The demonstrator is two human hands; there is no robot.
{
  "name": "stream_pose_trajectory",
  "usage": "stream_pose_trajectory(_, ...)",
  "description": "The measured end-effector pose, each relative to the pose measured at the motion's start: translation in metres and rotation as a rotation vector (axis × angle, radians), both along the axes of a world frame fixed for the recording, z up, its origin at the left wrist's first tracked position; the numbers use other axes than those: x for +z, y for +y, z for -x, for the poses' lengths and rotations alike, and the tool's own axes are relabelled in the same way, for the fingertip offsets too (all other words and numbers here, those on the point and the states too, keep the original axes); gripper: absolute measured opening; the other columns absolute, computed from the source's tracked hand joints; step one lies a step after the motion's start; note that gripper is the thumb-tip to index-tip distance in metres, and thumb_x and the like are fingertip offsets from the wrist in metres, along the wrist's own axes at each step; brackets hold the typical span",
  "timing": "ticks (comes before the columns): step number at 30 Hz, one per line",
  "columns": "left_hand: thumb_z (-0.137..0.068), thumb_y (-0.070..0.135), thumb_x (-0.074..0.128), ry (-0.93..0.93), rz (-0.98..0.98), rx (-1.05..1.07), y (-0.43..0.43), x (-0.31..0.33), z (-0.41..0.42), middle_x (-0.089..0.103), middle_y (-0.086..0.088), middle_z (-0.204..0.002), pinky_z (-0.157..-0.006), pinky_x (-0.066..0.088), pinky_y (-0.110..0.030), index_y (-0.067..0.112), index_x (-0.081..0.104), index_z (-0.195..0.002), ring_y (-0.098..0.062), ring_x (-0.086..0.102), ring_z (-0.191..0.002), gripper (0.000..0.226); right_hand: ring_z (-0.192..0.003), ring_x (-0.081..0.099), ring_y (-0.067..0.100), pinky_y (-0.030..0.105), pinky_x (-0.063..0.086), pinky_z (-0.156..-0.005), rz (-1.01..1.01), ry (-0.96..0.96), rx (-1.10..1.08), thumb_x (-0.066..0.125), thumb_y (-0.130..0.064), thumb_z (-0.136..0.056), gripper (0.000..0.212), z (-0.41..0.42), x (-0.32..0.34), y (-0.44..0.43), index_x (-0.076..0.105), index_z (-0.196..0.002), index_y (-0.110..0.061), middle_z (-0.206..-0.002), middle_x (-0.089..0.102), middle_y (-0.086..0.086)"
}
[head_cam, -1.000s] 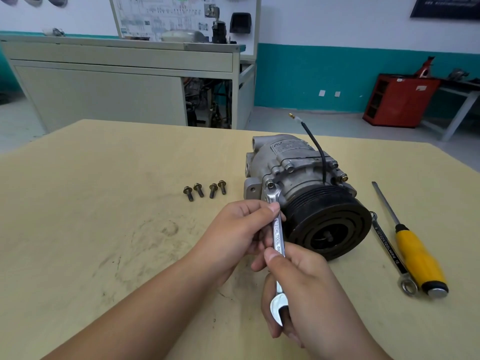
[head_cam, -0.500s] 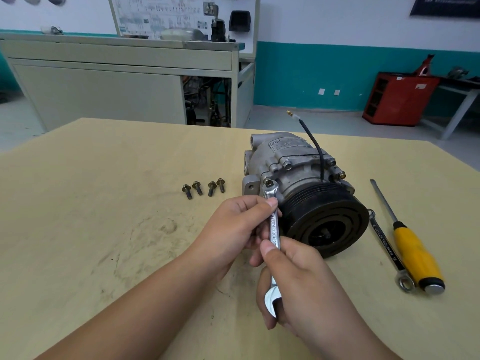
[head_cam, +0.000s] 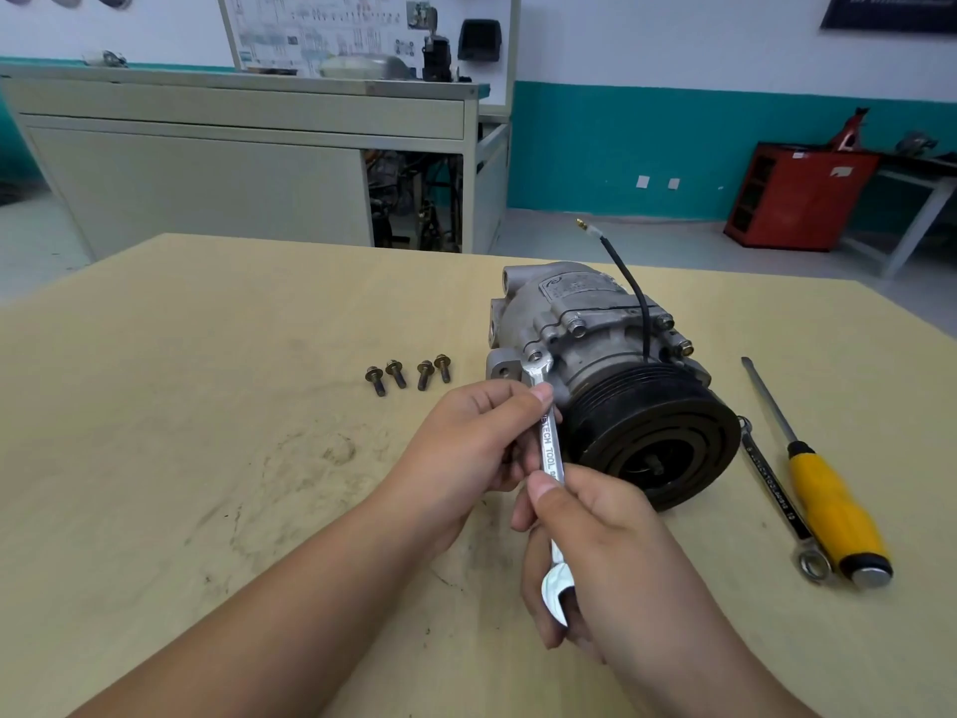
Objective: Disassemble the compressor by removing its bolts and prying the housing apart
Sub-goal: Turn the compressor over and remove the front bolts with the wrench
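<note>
- Bolts [head_cam: 409,376], four loose ones, are lying on the surface [head_cam: 207,406], left of the compressor [head_cam: 595,323].
- Left hand [head_cam: 466,443] is pinching the wrench [head_cam: 550,450] just behind its open end, which is sitting at the housing bolt [head_cam: 536,355].
- Right hand [head_cam: 606,546] is gripping the near end; the wrench's long axis is running from that bolt back toward the person.

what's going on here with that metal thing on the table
A person is taking apart a compressor on a table. Both hands hold a wrench whose far end sits on a bolt at the housing's left side. The left hand pinches it near the head and the right hand grips the lower end. Four loose bolts lie left of the compressor. A screwdriver and a second wrench lie untouched on the right.
</note>
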State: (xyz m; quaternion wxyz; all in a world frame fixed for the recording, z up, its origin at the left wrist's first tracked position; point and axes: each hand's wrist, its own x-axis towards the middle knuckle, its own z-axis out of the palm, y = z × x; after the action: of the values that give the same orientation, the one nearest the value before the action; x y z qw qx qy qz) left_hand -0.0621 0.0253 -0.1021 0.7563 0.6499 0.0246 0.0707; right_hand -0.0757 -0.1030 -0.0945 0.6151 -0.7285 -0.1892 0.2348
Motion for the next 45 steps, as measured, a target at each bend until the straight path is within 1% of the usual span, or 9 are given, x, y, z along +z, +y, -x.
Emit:
stream_pose_trajectory(5,-0.095,0.02,0.053,0.01,-0.024,-0.039,-0.0009,-0.0016,0.0013,0.047,-0.004,-0.047,-0.032,0.032,-0.013,0.016,0.063,-0.063,-0.007,0.04,-0.031,0.034,-0.025,0.034,0.007,0.012,0.028,-0.034,-0.017,-0.006,-0.019,0.035,-0.023,-0.097,0.029,0.0042,-0.0019,0.0001,0.049,-0.076,-0.01,-0.033,0.047,0.006)
stream_pose_trajectory(11,-0.096,0.019,0.052,0.014,-0.015,-0.032,-0.0007,-0.0013,0.0015,0.047,-0.002,-0.045,-0.032,0.031,-0.011,0.011,0.062,-0.068,-0.005,0.04,-0.03,0.03,-0.024,0.034,0.007,0.012,0.026,-0.033,-0.029,0.004,-0.024,0.034,-0.022,-0.098,0.028,0.0045,-0.0015,0.001,0.049,-0.078,-0.01,-0.034,0.047,0.007)
stream_pose_trajectory(16,-0.096,0.018,0.05,0.021,0.051,-0.046,-0.0017,-0.002,0.0017,0.046,-0.001,-0.043,-0.031,0.028,-0.01,0.008,0.061,-0.072,-0.004,0.039,-0.028,0.028,-0.024,0.034,0.007,0.011,0.026,-0.031,-0.045,0.021,-0.015,0.035,-0.021,-0.098,0.027,0.0059,-0.0007,0.0004,0.05,-0.079,-0.009,-0.034,0.047,0.009)
stream_pose_trajectory(20,-0.095,0.017,0.049,0.026,0.075,-0.059,-0.0028,-0.003,0.002,0.045,-0.001,-0.043,-0.03,0.026,-0.01,0.008,0.061,-0.071,-0.004,0.038,-0.027,0.028,-0.024,0.034,0.009,0.012,0.026,-0.032,-0.06,0.024,-0.025,0.036,-0.02,-0.097,0.027,0.0069,-0.0036,0.0017,0.05,-0.077,-0.008,-0.033,0.046,0.008)
stream_pose_trajectory(29,-0.095,0.015,0.049,0.027,0.105,-0.047,-0.0026,-0.0029,0.0,0.045,-0.001,-0.041,-0.029,0.024,-0.01,0.006,0.061,-0.071,-0.004,0.036,-0.026,0.029,-0.022,0.032,0.007,0.012,0.025,-0.031,-0.039,0.011,-0.005,0.035,-0.02,-0.098,0.027,0.0056,-0.0008,0.0006,0.049,-0.08,-0.007,-0.035,0.048,0.01)
stream_pose_trajectory(32,-0.095,0.015,0.049,0.029,0.111,-0.047,-0.0028,-0.003,-0.0007,0.044,-0.001,-0.04,-0.029,0.024,-0.01,0.006,0.061,-0.07,-0.004,0.035,-0.026,0.03,-0.023,0.033,0.009,0.012,0.025,-0.031,-0.036,0.009,-0.002,0.035,-0.02,-0.098,0.027,0.0048,-0.0016,0.0007,0.049,-0.079,-0.008,-0.036,0.047,0.01)
stream_pose_trajectory(37,-0.094,0.017,0.049,0.031,0.146,-0.046,-0.0048,-0.0036,-0.0014,0.044,-0.001,-0.04,-0.03,0.023,-0.011,0.007,0.062,-0.068,-0.005,0.036,-0.026,0.03,-0.025,0.034,0.011,0.012,0.026,-0.032,-0.037,0.015,0.005,0.035,-0.021,-0.098,0.03,0.002,-0.0032,-0.0004,0.047,-0.075,-0.007,-0.033,0.046,0.009)
stream_pose_trajectory(41,-0.094,0.018,0.049,0.032,0.196,-0.056,-0.0064,-0.0038,-0.0014,0.044,-0.002,-0.039,-0.029,0.022,-0.012,0.007,0.064,-0.069,-0.006,0.034,-0.025,0.03,-0.027,0.032,0.014,0.012,0.024,-0.032,-0.068,0.059,0.024,0.034,-0.022,-0.098,0.031,0.0006,-0.0007,-0.0016,0.046,-0.074,-0.005,-0.032,0.045,0.009)
stream_pose_trajectory(45,-0.095,0.017,0.049,0.048,0.202,-0.042,-0.0071,-0.003,-0.0016,0.041,0.001,-0.04,-0.03,0.023,-0.012,0.008,0.065,-0.072,-0.004,0.031,-0.028,0.029,-0.026,0.03,0.016,0.011,0.022,-0.031,-0.107,0.11,0.021,0.033,-0.029,-0.099,0.039,0.0014,-0.0008,0.0003,0.046,-0.07,-0.007,-0.033,0.045,0.011)
